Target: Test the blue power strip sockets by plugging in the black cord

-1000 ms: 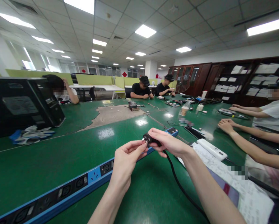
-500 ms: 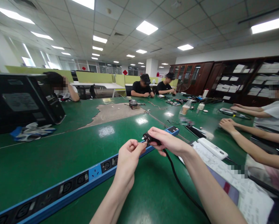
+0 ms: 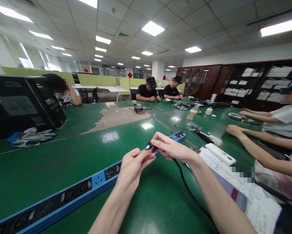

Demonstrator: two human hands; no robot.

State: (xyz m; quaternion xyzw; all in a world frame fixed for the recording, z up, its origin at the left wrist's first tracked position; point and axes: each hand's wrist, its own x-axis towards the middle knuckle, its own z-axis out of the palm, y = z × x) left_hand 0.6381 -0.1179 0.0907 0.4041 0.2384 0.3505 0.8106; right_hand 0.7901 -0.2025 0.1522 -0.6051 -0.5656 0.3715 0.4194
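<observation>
A black power plug (image 3: 151,147) with metal prongs is held up over the blue power strip (image 3: 98,179). My right hand (image 3: 170,148) grips the plug's body from the right, fingers closed around it. From the left, the thumb and fingers of my left hand (image 3: 133,165) pinch the plug at its prong end. Whether a small separate piece sits between those fingers, I cannot tell. A black cable (image 3: 185,182) runs down from beneath my right hand towards the lower right. The long strip, with its row of sockets, lies diagonally across the green table, partly hidden behind my hands.
On the right lie a phone (image 3: 230,188), papers (image 3: 263,203) and a white long device (image 3: 220,154). Gloves (image 3: 31,137) and a black computer case (image 3: 23,104) stand left. A co-worker's forearms (image 3: 250,143) rest at right; other people sit across the table.
My left fingers have shifted along the prong end and now cover more of the prongs. The plug has turned slightly in my right hand. The camera view has moved a little.
</observation>
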